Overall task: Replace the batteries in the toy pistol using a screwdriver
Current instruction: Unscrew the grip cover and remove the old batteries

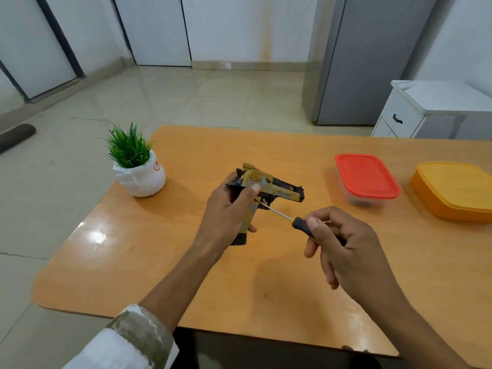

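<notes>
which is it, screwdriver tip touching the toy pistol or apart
Touching. The head view shows the screwdriver shaft, held by the right hand, ending on the toy pistol just below the left hand thumb, with no gap visible.

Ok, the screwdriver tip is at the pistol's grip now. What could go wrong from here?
1. The screwdriver tip sits close beside the left hand thumb; a slip could jab it.
2. The toy pistol is steadied by the left hand alone, so it may twist as the right hand turns, and the tip could cam out.
3. A freed screw might drop onto the table and roll away.
</notes>
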